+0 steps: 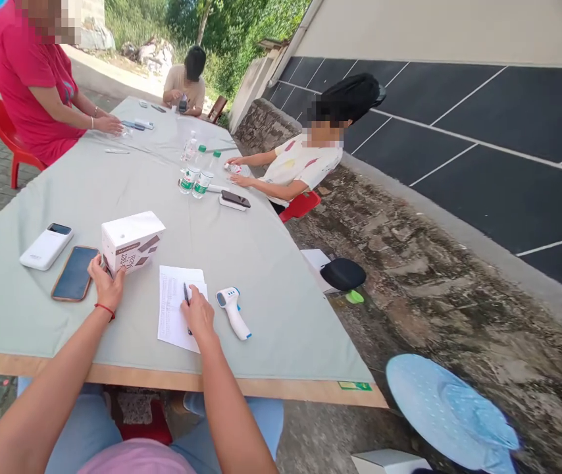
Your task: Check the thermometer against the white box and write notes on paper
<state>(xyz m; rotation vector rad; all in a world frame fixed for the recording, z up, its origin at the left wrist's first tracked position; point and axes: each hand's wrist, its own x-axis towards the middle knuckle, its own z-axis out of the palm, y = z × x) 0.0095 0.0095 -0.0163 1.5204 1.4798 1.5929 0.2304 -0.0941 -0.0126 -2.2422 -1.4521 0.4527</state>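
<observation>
My right hand [199, 314] holds a dark pen [186, 296] with its tip on a white sheet of paper [175, 309] lying near the table's front edge. My left hand [106, 282], with a red string on the wrist, grips the near corner of a white and brown box [131, 241]. A smartphone [76, 272] lies face up just left of that hand. A white power bank [47, 246] sits further left. A white infrared thermometer [233, 311] rests right of the paper.
The table has a pale green cloth [113, 184]. Water bottles [196, 176] and another phone [234, 199] stand mid-table. Three people sit around it: one in red at far left, one at the far end, one at the right. A blue hat [449, 411] lies on the ground.
</observation>
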